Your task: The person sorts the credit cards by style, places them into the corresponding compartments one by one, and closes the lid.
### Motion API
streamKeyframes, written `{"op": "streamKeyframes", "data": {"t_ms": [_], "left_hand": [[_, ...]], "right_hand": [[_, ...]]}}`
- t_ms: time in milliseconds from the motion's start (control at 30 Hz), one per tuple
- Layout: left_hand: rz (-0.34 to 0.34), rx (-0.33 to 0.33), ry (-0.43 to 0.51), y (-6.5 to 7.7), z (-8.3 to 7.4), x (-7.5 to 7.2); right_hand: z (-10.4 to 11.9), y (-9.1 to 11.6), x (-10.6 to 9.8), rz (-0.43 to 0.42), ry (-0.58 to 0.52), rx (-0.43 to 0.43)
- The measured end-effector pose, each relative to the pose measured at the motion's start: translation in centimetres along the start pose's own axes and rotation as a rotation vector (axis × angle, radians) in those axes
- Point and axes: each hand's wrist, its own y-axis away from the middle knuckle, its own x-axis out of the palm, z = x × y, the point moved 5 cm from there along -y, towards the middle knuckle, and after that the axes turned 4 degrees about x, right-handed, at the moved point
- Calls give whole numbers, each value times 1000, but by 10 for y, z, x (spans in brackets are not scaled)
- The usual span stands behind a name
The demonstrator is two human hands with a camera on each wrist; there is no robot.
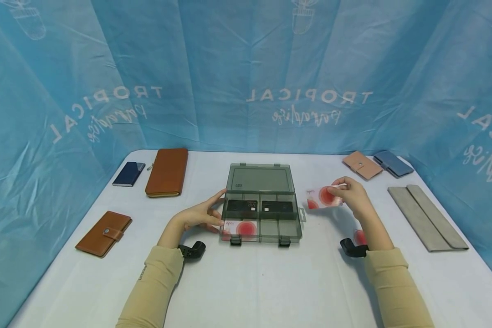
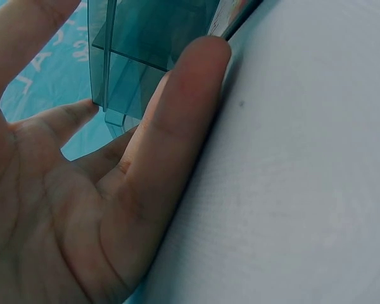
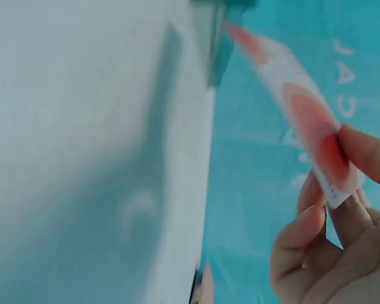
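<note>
A translucent grey-green plastic box [image 1: 280, 231] lies on the table with its lid [image 1: 262, 179] raised at the back. Black cards [image 1: 242, 207] occupy its two rear compartments, and a white card with a red circle [image 1: 246, 228] fills the front left one. The front right compartment holds nothing. My left hand [image 1: 201, 216] rests against the box's left side, fingers spread; in the left wrist view its fingertips touch the box wall [image 2: 130, 76]. Right of the box, my right hand [image 1: 350, 193] pinches a similar red-and-white card [image 1: 320, 197] by its right end, above the table.
Another red-and-white card [image 1: 359, 237] lies by my right wrist. On the left are a navy card holder [image 1: 129, 174], a brown notebook [image 1: 166, 172] and a brown wallet [image 1: 102, 233]. A pink wallet [image 1: 362, 165], a blue wallet [image 1: 393, 163] and a grey sleeve [image 1: 426, 218] lie right.
</note>
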Motion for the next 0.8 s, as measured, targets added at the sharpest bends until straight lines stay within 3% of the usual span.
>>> {"op": "streamKeyframes", "data": {"t_ms": [133,267,400,800], "left_hand": [[3,-1,0,0,0,1],[2,-6,0,0,0,1],[2,-2,1,0,0,1],[-10,-6,-17,-1,2,0]], "right_hand": [[12,7,14,122,-190,30],[26,15,31,251,-263,-30],[35,23,48,311,-214,-90],[46,41,91,391,42,-218]]}}
